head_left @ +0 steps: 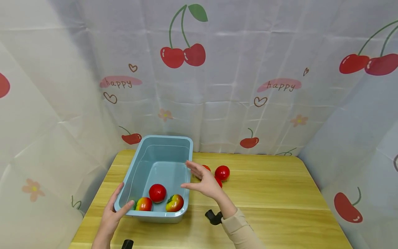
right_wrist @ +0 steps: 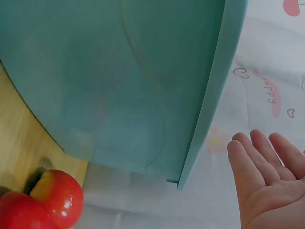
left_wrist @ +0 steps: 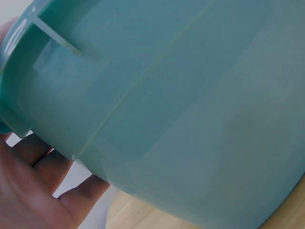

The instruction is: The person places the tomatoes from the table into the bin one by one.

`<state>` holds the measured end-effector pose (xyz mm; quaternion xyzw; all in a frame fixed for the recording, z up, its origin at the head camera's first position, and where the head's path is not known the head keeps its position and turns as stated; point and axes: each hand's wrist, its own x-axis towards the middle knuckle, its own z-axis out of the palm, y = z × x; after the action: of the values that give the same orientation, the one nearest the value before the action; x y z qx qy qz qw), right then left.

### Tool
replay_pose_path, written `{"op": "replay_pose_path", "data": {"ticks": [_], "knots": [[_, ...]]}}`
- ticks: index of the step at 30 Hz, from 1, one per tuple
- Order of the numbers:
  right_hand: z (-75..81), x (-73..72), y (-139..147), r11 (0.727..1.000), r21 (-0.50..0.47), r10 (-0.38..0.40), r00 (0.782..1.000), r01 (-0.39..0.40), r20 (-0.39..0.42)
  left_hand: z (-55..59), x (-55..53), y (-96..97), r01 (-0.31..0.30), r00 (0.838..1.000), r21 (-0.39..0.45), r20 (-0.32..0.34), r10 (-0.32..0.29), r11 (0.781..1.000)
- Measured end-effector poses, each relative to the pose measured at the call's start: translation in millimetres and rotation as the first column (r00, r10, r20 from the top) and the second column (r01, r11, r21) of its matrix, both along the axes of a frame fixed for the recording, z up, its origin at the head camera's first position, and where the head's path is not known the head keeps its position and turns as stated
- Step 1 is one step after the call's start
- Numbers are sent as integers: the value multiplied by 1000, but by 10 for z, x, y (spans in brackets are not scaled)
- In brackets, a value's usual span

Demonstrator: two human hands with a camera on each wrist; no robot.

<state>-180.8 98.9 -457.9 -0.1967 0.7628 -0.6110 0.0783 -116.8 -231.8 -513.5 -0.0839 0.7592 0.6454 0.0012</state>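
Observation:
A light blue plastic bin (head_left: 168, 174) is at the left part of the table, with a red round fruit (head_left: 157, 193) and two red-and-yellow fruits (head_left: 174, 203) inside near its front end. My left hand (head_left: 109, 214) grips the bin's front left corner, thumb over the rim and fingers along the outside; the left wrist view shows those fingers (left_wrist: 81, 198) against the outer wall. Over the right rim is my right hand (head_left: 203, 181), fingers extended and thumb spread apart, holding nothing. The right wrist view shows its palm (right_wrist: 271, 191) beside the bin's rim.
Several red fruits (head_left: 222, 173) lie on the wooden table (head_left: 267, 193) right of the bin, partly hidden behind my right hand. A white curtain (head_left: 217, 86) with printed cherries surrounds the table at the back and sides.

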Motion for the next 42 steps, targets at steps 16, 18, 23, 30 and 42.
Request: {"op": "replay_pose_path", "data": {"ticks": [16,18,23,30,42], "knots": [[237,106,120,999,-14,-46,999,46,-16,0,-4,-1,-4,1000,3,21,4,1000],[251,116,135,998,-13,-54,999,54,-9,1,-4,0,-4,1000,4,17,4,1000],[224,109,173,998,-23,-52,999,52,8,5,-2,3,-6,1000,2,16,6,1000],[-69,-10,277,994,-33,-99,995,100,21,14,-2,6,-7,1000,2,17,7,1000],[-241,-50,465,981,-38,-189,982,189,11,19,-6,0,-4,1000,-4,23,4,1000]]}}
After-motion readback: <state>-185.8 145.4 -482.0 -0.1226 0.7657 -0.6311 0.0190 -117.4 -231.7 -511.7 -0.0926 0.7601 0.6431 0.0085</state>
